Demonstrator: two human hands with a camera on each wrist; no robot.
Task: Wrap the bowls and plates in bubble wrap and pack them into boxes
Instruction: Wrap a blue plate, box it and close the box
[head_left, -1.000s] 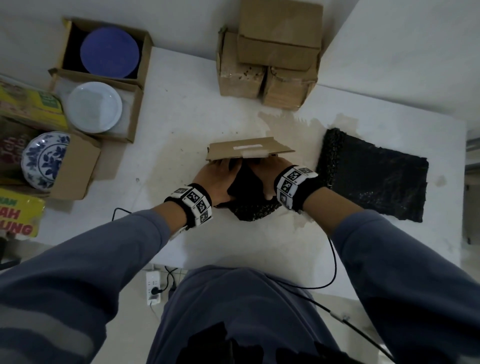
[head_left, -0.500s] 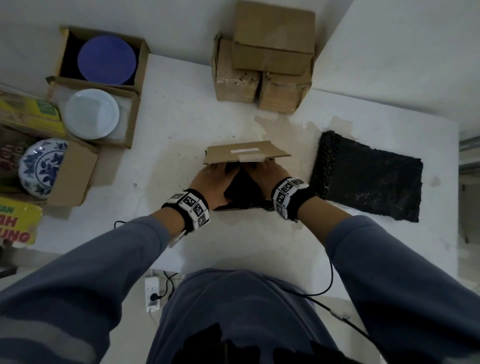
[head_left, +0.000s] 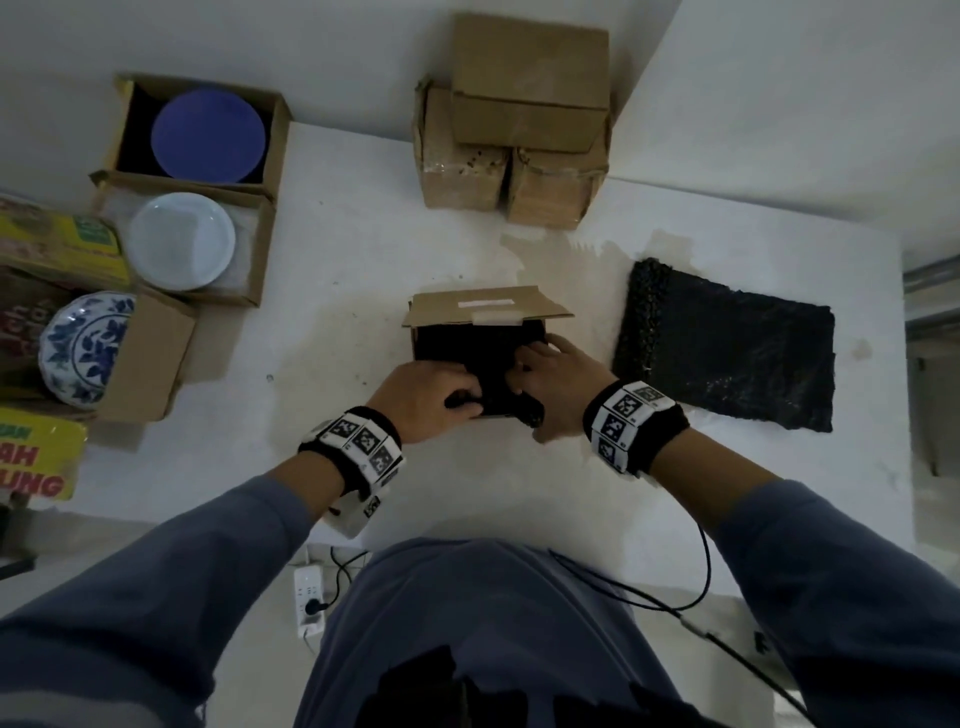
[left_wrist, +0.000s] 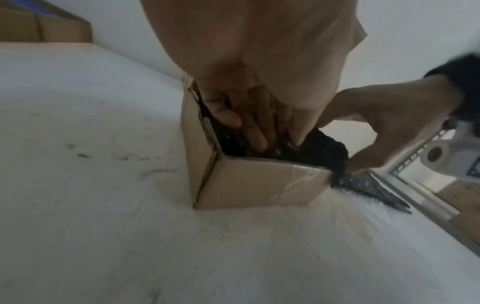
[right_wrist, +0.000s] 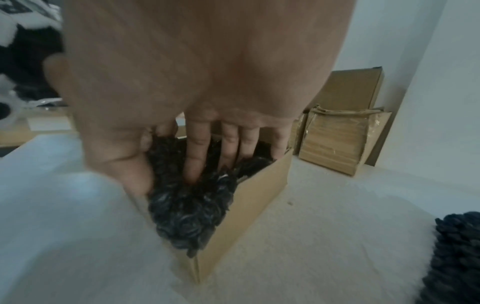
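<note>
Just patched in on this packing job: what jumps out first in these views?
Both hands, left hand and right hand, press a black bubble-wrapped bundle into the small open box at mid-table; a corner of the wrap spills over the near rim. At far left, a blue plate, a white plate and a blue-patterned bowl sit unwrapped in open boxes. A folded black wrap sheet lies to the right.

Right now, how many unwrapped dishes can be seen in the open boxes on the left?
3, each in its own box: a blue plate farthest, a white plate in the middle, a blue-patterned bowl nearest. More may be hidden beneath them.
</note>
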